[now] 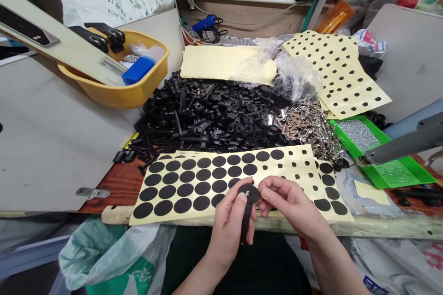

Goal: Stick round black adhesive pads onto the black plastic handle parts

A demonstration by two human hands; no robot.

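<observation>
My left hand (230, 221) is wrapped round a black plastic handle (246, 221) with a round head, its thumb pressed near a small metal piece at the head's centre. A black round pad (254, 190) lies over that head. At the pad's right edge, my right hand (285, 200) has its thumb and fingertips pinched together. Whether a small thing sits between those fingertips is hidden. Under both hands lies a pale yellow sheet (194, 201) with rows of black round stickers; toward its right part only small black dots remain.
Behind the sheet rises a heap of black plastic parts (221, 115), with small metal clips (308, 129) to its right. A green tray (360, 133) holds small silvery pieces. A yellow basket (138, 94) hangs at left. A grey arm (408, 143) juts in from the right.
</observation>
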